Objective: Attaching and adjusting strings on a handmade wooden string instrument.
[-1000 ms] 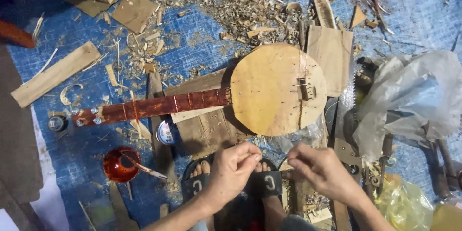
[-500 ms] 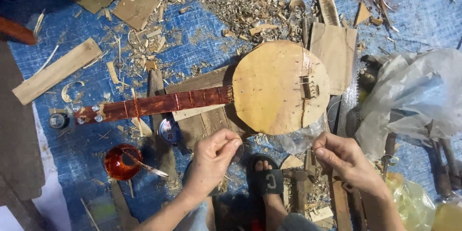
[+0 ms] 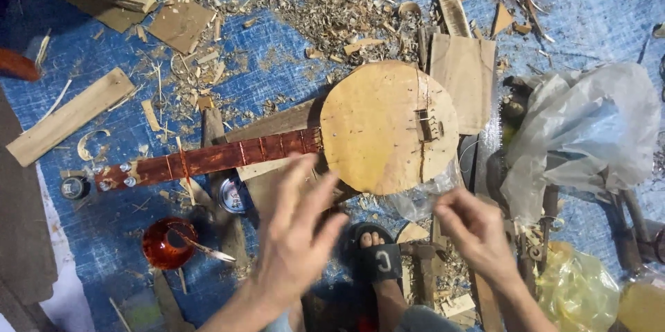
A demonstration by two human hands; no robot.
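Observation:
A handmade string instrument lies across a blue tarp: a round pale wooden body (image 3: 381, 124) with a small bridge (image 3: 429, 124), and a red-brown neck (image 3: 208, 159) ending in metal pegs (image 3: 114, 176) at the left. My left hand (image 3: 298, 228) hovers just below where neck and body join, blurred, with its fingers spread and nothing in it. My right hand (image 3: 471, 228) is below the body's lower right edge. Its fingers are pinched together, and no held thing shows between them.
A red cup with a stick in it (image 3: 166, 242) and a small round tin (image 3: 232, 193) sit below the neck. A foot in a black sandal (image 3: 377, 263) rests between my hands. Clear plastic bag (image 3: 589, 131) and tools at right; plank (image 3: 69, 124) at left; wood shavings (image 3: 312, 0) behind.
My hands have drawn apart. The left hand went from pinched to spread fingers and rose toward the neck; the right hand shifted right, still pinched.

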